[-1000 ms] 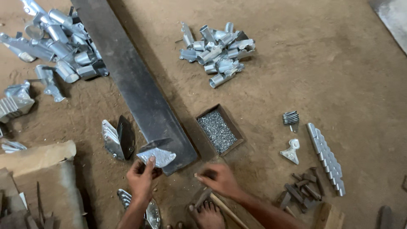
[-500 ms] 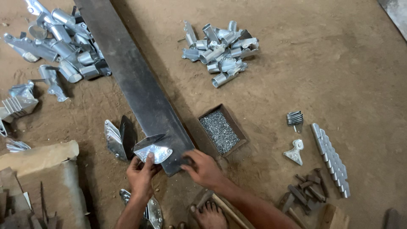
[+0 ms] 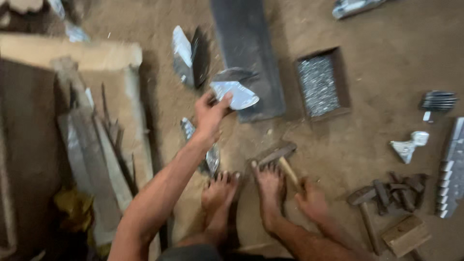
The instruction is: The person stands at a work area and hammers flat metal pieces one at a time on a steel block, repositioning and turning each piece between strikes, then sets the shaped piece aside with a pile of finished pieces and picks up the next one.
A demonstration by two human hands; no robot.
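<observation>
My left hand (image 3: 209,116) grips a shiny, fan-shaped metal piece (image 3: 236,92) against the near end of a long dark steel bar (image 3: 246,43). My right hand (image 3: 311,200) is closed around the wooden handle of a hammer (image 3: 278,157), whose dark head rests on the dirt floor just past my right foot (image 3: 268,186). My left foot (image 3: 220,191) is planted beside it. The frame is blurred by motion.
A small rusty tray of nails (image 3: 319,84) sits right of the bar. More fan-shaped metal pieces (image 3: 186,55) stand left of it. Dark iron tools and another hammer (image 3: 377,198) lie at right, with silvery stamped parts (image 3: 408,145). Wooden planks (image 3: 92,145) lie at left.
The view has swung down and closer. My right hand left the bar's end and dropped back to take the hammer handle by my foot. My left hand still holds the metal piece.
</observation>
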